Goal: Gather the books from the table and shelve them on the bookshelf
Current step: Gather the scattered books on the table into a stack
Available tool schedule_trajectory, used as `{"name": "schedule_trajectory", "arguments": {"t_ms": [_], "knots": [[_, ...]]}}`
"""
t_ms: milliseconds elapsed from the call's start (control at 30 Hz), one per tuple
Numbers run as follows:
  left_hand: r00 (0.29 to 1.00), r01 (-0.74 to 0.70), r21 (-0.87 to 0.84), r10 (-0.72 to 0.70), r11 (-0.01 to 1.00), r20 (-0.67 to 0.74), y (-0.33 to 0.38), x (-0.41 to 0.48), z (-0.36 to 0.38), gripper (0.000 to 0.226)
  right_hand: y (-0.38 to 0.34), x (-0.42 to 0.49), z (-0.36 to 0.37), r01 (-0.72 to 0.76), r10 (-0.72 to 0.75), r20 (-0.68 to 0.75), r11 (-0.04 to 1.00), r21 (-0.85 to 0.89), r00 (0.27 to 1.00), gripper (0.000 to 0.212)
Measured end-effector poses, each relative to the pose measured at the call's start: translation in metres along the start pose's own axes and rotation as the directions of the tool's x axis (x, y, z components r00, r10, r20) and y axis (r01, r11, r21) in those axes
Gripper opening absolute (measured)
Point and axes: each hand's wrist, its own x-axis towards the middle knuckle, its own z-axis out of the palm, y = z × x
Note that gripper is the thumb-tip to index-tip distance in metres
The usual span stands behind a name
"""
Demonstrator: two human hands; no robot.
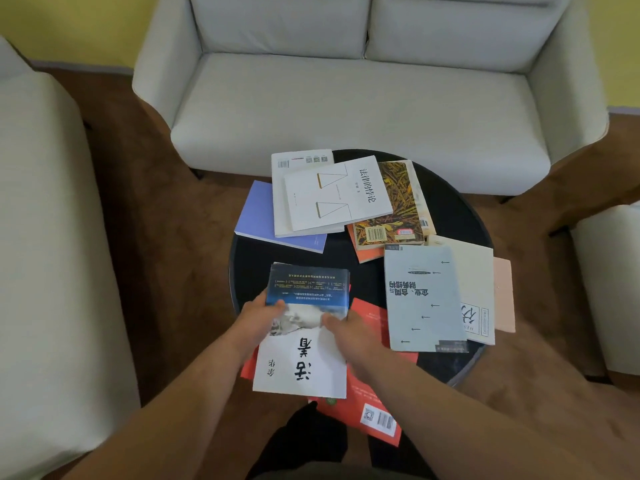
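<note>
Nearest us, a red book [367,407] juts over the near rim of the round black table [453,220], with a white book [301,368] lying on it. Our left hand [258,317] and right hand [349,332] each pinch a near corner of the blue book [308,285] atop that pile, thumbs on the cover. We judge these paperbacks light, bendy and slick, so we would square the stack and grip its long edges. A grey book [422,299] lies to the right.

A sitting room or lounge: a pale two-seat sofa [346,98] stands against a yellow wall [69,22], cushioned armchairs [41,237] flank it on brown carpet [156,237], and a low round black table [450,209] between them carries scattered books [332,199].
</note>
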Motion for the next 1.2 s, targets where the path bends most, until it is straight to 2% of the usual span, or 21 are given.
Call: {"name": "schedule_trajectory", "arguments": {"t_ms": [67, 100, 167, 233, 267, 300, 367, 400, 467, 600, 667, 767, 833, 933, 1067, 1200], "knots": [[0.999, -0.008, 0.029, 0.010, 1.000, -0.046, 0.001, -0.001, 0.000, 0.022, 0.004, 0.001, 0.011, -0.021, 0.020, 0.021, 0.997, 0.069, 1.000, 0.027], [0.997, 0.003, 0.016, -0.002, 1.000, -0.072, 0.001, 0.001, -0.002, 0.031, 0.004, 0.001, 0.016, -0.031, 0.027, 0.033, 0.993, 0.115, 0.999, 0.030], [0.993, 0.070, -0.014, -0.071, 0.997, -0.095, 0.007, 0.000, -0.007, 0.067, 0.003, 0.003, 0.022, -0.037, 0.026, 0.057, 0.980, 0.198, 0.998, 0.037], [0.985, 0.171, -0.083, -0.172, 0.982, 0.000, 0.012, -0.001, -0.015, 0.093, -0.001, 0.003, 0.022, -0.057, 0.035, 0.088, 0.963, 0.262, 0.995, 0.043], [0.979, 0.200, -0.126, -0.192, 0.972, 0.073, 0.015, -0.005, -0.016, 0.093, -0.003, 0.003, 0.020, -0.071, 0.042, 0.108, 0.956, 0.285, 0.993, 0.043], [0.976, 0.199, -0.172, -0.180, 0.965, 0.121, 0.016, -0.008, -0.016, 0.086, -0.004, 0.003, 0.017, -0.077, 0.043, 0.120, 0.953, 0.294, 0.992, 0.041], [0.989, 0.128, -0.224, -0.109, 0.966, 0.097, 0.013, -0.014, -0.013, 0.076, -0.005, 0.002, 0.010, -0.075, 0.040, 0.112, 0.942, 0.326, 0.993, 0.037], [0.994, 0.087, -0.244, -0.069, 0.966, 0.084, 0.010, -0.019, -0.013, 0.076, -0.006, 0.002, 0.006, -0.080, 0.052, 0.088, 0.933, 0.351, 0.995, 0.043], [0.996, 0.020, -0.292, 0.007, 0.956, 0.092, 0.007, -0.026, -0.016, 0.084, -0.010, -0.001, -0.002, -0.047, 0.029, 0.055, 0.937, 0.345, 0.998, 0.058], [0.977, -0.100, -0.359, 0.159, 0.928, 0.140, 0.014, -0.037, -0.021, 0.114, -0.039, -0.012, -0.017, 0.043, -0.095, 0.178, 0.961, 0.272, 0.979, 0.041], [0.958, -0.208, -0.292, 0.255, 0.934, 0.134, 0.026, -0.044, -0.024, 0.111, -0.056, -0.015, -0.026, 0.136, -0.186, 0.229, 0.967, 0.216, 0.956, 0.052], [0.923, -0.363, -0.072, 0.369, 0.929, 0.107, 0.043, -0.051, -0.035, 0.074, -0.073, -0.023, -0.034, 0.302, -0.302, 0.226, 0.953, 0.037, 0.926, 0.076], [0.895, -0.439, 0.047, 0.432, 0.897, 0.112, 0.048, -0.053, -0.041, 0.063, -0.081, -0.030, -0.036, 0.374, -0.354, 0.218, 0.925, -0.059, 0.909, 0.081], [0.855, -0.519, 0.139, 0.511, 0.844, 0.090, 0.048, -0.057, -0.039, 0.066, -0.086, -0.038, -0.036, 0.478, -0.445, 0.200, 0.862, -0.167, 0.873, 0.088], [0.829, -0.550, 0.236, 0.557, 0.801, 0.042, 0.049, -0.059, -0.034, 0.074, -0.090, -0.043, -0.035, 0.532, -0.481, 0.233, 0.798, -0.282, 0.845, 0.088], [0.796, -0.598, 0.272, 0.598, 0.754, 0.094, 0.053, -0.065, -0.036, 0.092, -0.087, -0.049, -0.035, 0.569, -0.489, 0.295, 0.745, -0.347, 0.821, 0.090]]}}
